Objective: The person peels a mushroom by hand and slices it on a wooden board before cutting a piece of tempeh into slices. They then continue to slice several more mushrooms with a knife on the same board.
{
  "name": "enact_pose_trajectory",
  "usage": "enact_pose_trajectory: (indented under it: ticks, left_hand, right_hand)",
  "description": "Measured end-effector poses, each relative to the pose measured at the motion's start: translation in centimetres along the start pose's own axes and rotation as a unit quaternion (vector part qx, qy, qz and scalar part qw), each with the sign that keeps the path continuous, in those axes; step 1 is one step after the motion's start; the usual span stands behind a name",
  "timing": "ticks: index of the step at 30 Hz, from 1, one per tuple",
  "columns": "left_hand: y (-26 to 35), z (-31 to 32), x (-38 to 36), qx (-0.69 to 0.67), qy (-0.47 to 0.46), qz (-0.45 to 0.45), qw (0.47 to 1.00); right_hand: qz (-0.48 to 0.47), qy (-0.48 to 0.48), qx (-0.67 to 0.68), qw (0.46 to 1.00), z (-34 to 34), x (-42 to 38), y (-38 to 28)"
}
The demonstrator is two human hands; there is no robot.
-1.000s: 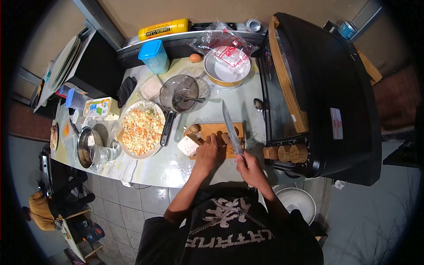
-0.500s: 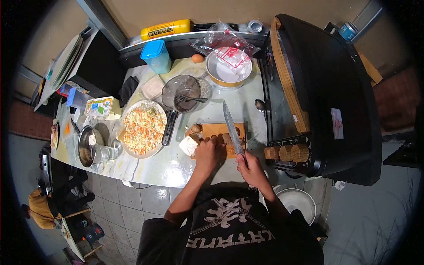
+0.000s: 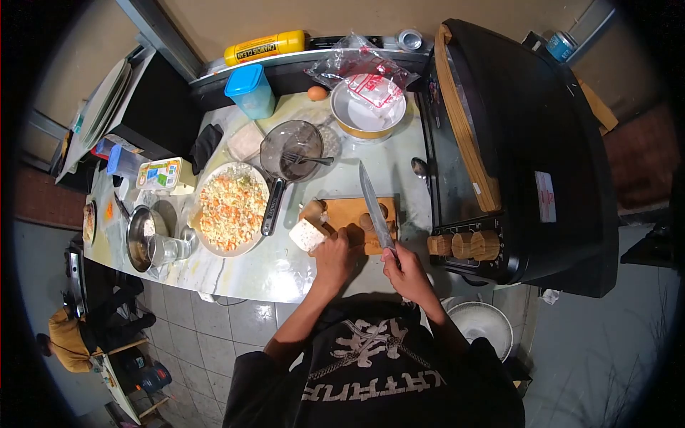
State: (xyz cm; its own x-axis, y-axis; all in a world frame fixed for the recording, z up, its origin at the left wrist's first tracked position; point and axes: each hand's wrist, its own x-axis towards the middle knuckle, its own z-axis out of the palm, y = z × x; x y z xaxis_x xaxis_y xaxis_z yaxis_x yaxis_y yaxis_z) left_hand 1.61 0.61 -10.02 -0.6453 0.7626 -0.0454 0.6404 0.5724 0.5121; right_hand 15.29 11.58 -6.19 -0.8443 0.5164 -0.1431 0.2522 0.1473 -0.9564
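Observation:
My right hand (image 3: 407,272) is closed round the handle of a long kitchen knife (image 3: 375,203), whose blade points up and away over the right part of a wooden cutting board (image 3: 344,208). Curled at the board's left front, my left hand (image 3: 333,258) grips the edge of a white, speckled block (image 3: 308,235); its fingertips are partly hidden. Behind that block lies a brown round piece (image 3: 313,208). More brown round pieces (image 3: 366,222) rest on the board beside the blade.
Left of the board stand a plate of chopped orange and pale food (image 3: 230,210) and a dark pan (image 3: 291,148) with a fork. A bowl (image 3: 357,114) and an egg (image 3: 317,93) are behind. The black oven (image 3: 528,157) bounds the right side; a spoon (image 3: 419,168) lies near it.
My left hand has drawn slightly back and left from the brown pieces, and the white block has shifted and tilted beside it. The knife has barely moved.

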Motion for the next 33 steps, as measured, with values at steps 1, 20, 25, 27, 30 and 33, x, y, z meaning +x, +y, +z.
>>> enact_pose_trajectory:
  ticks: [1, 20, 25, 27, 30, 33]
  left_hand:
    - [0.0, 0.1, 0.0, 0.0, -0.007, -0.008, 1.0]
    - [-0.4, -8.0, -2.0, -0.579, -0.11, -0.073, 0.805]
    - [0.6, -8.8, -2.8, -0.631, 0.074, -0.05, 0.771]
    - [0.4, -8.6, -3.0, -0.653, 0.107, -0.037, 0.749]
    - [0.3, -8.1, -3.0, -0.705, 0.139, -0.006, 0.695]
    - [1.0, -8.1, -3.0, -0.802, 0.105, -0.006, 0.588]
  right_hand:
    - [0.002, -0.004, -0.005, 1.0, 0.1, 0.0, 0.4]
    - [-0.041, -0.027, 0.108, 0.993, 1.7, 0.2, -1.2]
    - [-0.04, -0.073, 0.118, 0.99, 3.1, 0.5, -4.8]
    - [-0.074, -0.073, 0.102, 0.989, 3.6, 0.5, -6.0]
    - [-0.084, -0.088, 0.085, 0.989, 4.0, 0.6, -7.2]
    - [-0.083, -0.1, 0.055, 0.99, 4.0, 0.7, -8.0]
